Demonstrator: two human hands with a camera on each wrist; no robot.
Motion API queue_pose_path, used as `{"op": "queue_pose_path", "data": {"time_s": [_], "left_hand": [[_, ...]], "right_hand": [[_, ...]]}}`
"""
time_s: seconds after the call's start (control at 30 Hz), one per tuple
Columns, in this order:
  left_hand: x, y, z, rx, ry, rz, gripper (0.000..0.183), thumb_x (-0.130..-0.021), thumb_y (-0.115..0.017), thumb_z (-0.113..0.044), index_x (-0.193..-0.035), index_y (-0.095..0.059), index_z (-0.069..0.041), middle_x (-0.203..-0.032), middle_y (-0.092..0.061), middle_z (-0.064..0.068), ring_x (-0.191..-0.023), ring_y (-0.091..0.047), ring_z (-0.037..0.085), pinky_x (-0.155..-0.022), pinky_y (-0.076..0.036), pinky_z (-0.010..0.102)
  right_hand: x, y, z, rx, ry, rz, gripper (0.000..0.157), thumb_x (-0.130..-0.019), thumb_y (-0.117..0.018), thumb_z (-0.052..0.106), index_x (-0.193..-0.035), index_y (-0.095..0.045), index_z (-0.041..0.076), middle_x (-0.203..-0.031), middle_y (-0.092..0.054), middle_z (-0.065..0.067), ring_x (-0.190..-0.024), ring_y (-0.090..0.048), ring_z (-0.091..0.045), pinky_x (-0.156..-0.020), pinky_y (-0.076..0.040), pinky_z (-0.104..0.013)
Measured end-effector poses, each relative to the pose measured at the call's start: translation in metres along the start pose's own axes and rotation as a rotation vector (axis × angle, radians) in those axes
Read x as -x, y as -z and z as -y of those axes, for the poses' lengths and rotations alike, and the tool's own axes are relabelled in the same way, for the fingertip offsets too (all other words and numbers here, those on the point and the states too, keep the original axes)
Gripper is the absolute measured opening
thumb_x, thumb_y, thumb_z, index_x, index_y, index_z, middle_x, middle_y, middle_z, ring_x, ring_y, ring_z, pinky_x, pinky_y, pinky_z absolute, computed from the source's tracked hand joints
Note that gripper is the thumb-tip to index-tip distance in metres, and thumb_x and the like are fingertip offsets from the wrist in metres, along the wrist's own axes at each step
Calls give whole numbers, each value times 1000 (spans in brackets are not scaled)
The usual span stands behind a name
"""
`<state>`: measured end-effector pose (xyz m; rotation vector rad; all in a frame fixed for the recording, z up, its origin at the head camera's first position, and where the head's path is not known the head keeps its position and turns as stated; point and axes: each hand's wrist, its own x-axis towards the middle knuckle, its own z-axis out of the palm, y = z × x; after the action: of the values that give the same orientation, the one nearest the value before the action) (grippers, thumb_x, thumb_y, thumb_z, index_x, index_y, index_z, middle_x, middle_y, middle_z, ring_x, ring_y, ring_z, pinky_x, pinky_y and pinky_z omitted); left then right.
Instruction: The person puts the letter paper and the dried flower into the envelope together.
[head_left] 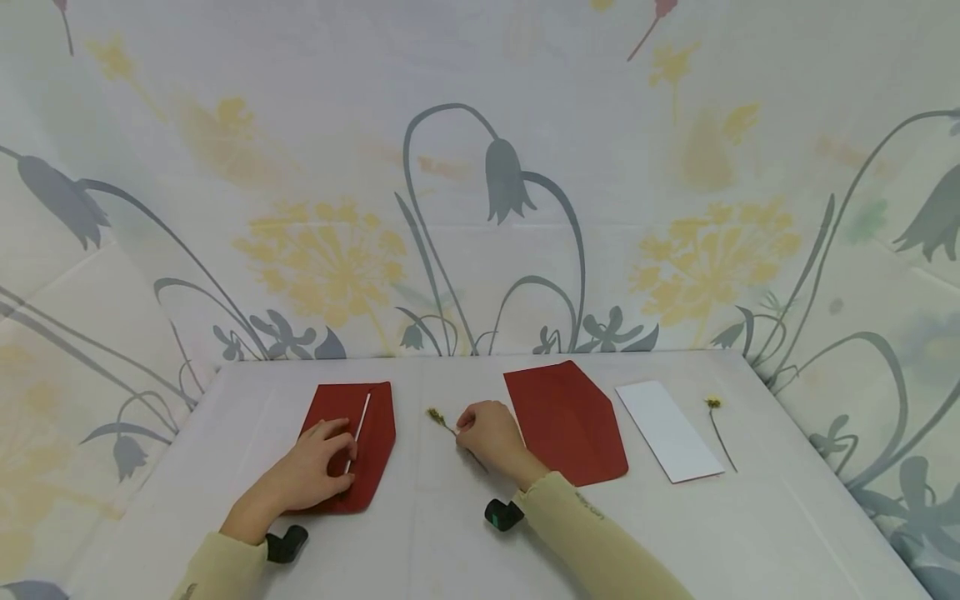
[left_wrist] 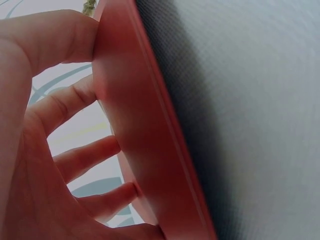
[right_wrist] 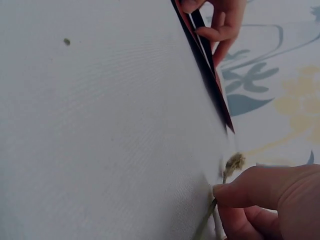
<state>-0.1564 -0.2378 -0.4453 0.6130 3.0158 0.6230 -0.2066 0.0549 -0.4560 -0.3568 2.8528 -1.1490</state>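
My left hand rests with fingers spread on a red envelope at the left. A thin white edge of a card or paper shows along the envelope's opening, close to the thumb and forefinger. In the left wrist view, the fingertips touch the envelope's red paper. Between thumb and fingers, my right hand pinches the stem of a small dried yellow flower. The flower's head points away to the upper left, and its stem runs on below the fingers.
Right of my right hand lies a second red envelope, partly under that wrist. Beyond it are a white card and another yellow flower with a thin stem. A patterned cloth rises behind the white table.
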Motion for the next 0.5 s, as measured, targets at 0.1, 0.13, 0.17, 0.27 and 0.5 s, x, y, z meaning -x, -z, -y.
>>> {"op": "queue_pose_path", "data": {"time_s": [0.1, 0.13, 0.17, 0.27, 0.5], "left_hand": [[1, 0, 0, 1, -3, 0, 22, -75, -73, -17, -83, -53, -24, -134, -43, 24, -124, -33, 52, -97, -31, 64], [1, -1, 0, 1, -4, -1, 22, -75, -73, -17, -83, -53, -24, -134, -43, 24, -124, -33, 52, -97, -31, 64], [1, -1, 0, 1, -4, -1, 22, -75, -73, -17, -83, -53, -24, -134, -43, 24, -124, -33, 52, -97, -31, 64], [1, -1, 0, 1, -5, 0, 22, -75, -73, -17, -83, -53, -24, -134, -43, 25, -124, -33, 52, -96, -32, 64], [0, -2, 2, -3, -13, -5, 22, -75, -73, -17, -84, -53, -24, -133, -43, 24, -124, -33, 51, -97, -32, 63]], "right_hand": [[-1, -2, -3, -60, -11, 8, 10, -71, -66, 8, -79, -67, 14, -65, -58, 7, -61, -52, -10, -54, -44, -26], [-1, -3, -4, -75, -8, 8, 11, -72, -66, 8, -80, -67, 14, -66, -58, 8, -61, -52, -9, -55, -44, -25], [-1, -3, -4, -86, -5, 7, 12, -72, -65, 8, -82, -68, 14, -68, -58, 8, -63, -52, -9, -56, -44, -26], [0, -3, -6, -100, 33, -6, 14, -75, -65, 9, -87, -69, 15, -69, -58, 9, -65, -52, -8, -59, -44, -25], [1, -1, -6, -152, 87, 13, 15, -79, -65, 7, -92, -70, 12, -71, -58, 8, -67, -53, -8, -58, -44, -23]]}}
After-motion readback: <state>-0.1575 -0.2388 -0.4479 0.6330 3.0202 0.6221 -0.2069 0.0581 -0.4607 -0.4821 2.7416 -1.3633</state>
